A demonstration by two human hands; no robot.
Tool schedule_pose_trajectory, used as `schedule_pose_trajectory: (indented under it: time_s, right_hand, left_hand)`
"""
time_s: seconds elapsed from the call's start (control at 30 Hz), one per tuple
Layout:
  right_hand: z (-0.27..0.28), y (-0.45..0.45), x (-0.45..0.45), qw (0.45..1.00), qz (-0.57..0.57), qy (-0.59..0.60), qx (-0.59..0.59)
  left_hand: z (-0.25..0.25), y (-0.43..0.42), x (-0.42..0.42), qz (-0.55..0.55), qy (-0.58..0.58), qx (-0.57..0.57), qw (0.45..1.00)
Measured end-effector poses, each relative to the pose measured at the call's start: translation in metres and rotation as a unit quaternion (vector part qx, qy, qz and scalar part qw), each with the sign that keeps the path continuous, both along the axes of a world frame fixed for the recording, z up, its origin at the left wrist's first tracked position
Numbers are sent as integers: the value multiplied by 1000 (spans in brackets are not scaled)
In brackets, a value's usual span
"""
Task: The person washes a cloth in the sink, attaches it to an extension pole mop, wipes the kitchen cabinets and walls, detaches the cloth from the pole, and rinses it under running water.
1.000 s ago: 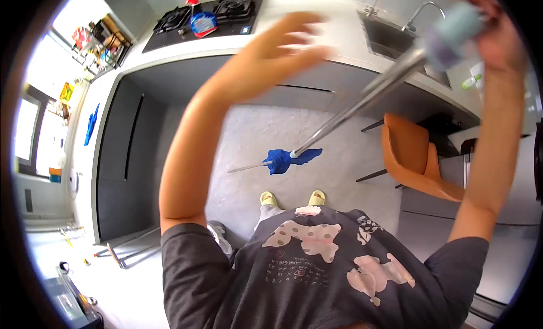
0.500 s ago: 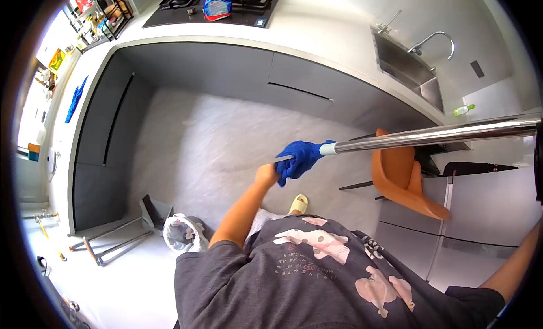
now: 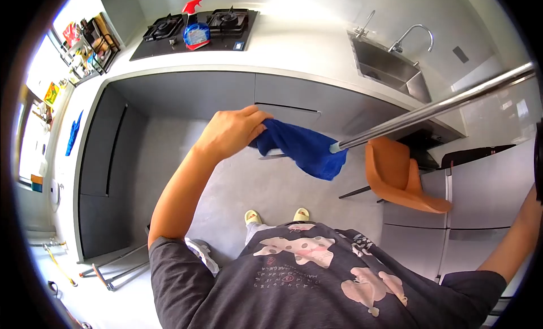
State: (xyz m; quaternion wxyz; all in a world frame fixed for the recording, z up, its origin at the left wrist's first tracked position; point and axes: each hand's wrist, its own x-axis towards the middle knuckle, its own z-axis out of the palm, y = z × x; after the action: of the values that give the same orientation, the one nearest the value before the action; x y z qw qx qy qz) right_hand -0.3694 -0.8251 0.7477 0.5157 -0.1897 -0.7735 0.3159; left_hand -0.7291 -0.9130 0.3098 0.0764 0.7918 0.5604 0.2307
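Note:
My left hand (image 3: 233,131) is closed on one end of a blue cloth (image 3: 302,147), with the fingers pinching its edge. From there the cloth stretches right to the pale end of a shiny metal pole (image 3: 435,109), touching and partly covering it. A thin grey piece (image 3: 272,156) shows just below the cloth. The pole runs slanting up to the right edge of the view. My right forearm (image 3: 517,230) rises at the far right, but the hand itself lies outside the picture.
An orange chair (image 3: 390,171) stands under the pole, near a grey fridge (image 3: 486,199). Ahead are grey cabinets (image 3: 186,91), a hob (image 3: 232,32) with a spray bottle (image 3: 196,32), and a sink (image 3: 390,69). Blue gloves or cloth (image 3: 73,135) lie on the left counter.
My left hand has moved left and up from the pole's end, drawing the bunched cloth out long. The view has tilted up, bringing the whole spray bottle into sight.

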Motion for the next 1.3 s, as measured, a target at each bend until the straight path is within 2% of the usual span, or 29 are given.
schedule_pose_trajectory:
  time_s: [0.13,0.2,0.27,0.33,0.37,0.4,0.47,0.5,0.53,0.6,0.63,0.67,0.73,0.77,0.8,0.87,0.9,0.93,1.0,1.03,1.1,1.13,1.2,1.3]
  right_hand:
    - [-8,10,1,1000,-16,3,3]
    - [-12,12,2,1000,-23,4,6]
    - [-16,15,4,1000,-29,6,7]
    - [-18,18,4,999,-33,9,8]
    - [-20,19,5,999,-35,10,7]
    - [-20,21,5,999,-33,11,7]
    - [-21,21,6,999,-34,14,9]
    - [-21,21,6,999,-35,14,11]
    - [-22,20,6,999,-35,15,12]
    - [-24,20,7,999,-39,17,13]
    - [-25,20,8,999,-40,17,14]
    - [-26,21,9,999,-41,18,14]
    - [-27,20,10,999,-45,20,16]
    - [-27,19,10,999,-46,20,17]
    - [-28,19,10,998,-48,21,19]
    - [-29,18,11,998,-52,23,21]
    - [-31,17,11,998,-54,23,22]
    - [-31,16,12,998,-56,23,25]
    - [-34,13,14,997,-64,22,27]
    - [-35,13,16,997,-67,22,30]
    - [-37,12,19,997,-73,22,32]
    - [-38,12,19,996,-74,22,34]
    - [-40,11,22,996,-82,24,34]
    - [-41,10,25,995,-88,25,37]
  left_hand:
    - [14,1,-4,-6,65,49,997]
    - [20,-1,-11,8,129,127,983]
    - [25,-14,-14,0,140,129,982]
    - [28,-23,-15,67,132,37,988]
    - [38,-23,-11,117,167,-31,978]
    - [41,-20,-8,120,169,-33,978]
    - [47,-15,-3,158,73,-80,982]
    - [49,-15,-1,133,-91,-148,976]
    - [43,-14,-2,136,-90,-146,976]
    - [17,-7,-6,117,-268,-99,951]
    - [11,-5,-5,110,-334,-119,929]
    - [-1,-2,-5,111,-332,-119,929]
    - [-17,4,-4,84,-500,-115,854]
    - [-14,4,6,113,-543,-124,823]
    - [-22,9,12,112,-542,-123,824]
    - [-39,23,20,194,-631,-44,750]
    - [-38,28,24,242,-619,-41,746]
    - [-33,34,28,274,-429,86,856]
    - [-20,34,32,292,-277,67,913]
    - [-8,32,34,286,-277,67,915]
    - [12,22,34,286,-37,47,956]
    - [25,16,34,282,8,25,959]
    - [22,12,21,261,90,51,960]
    - [10,2,-2,238,95,21,966]
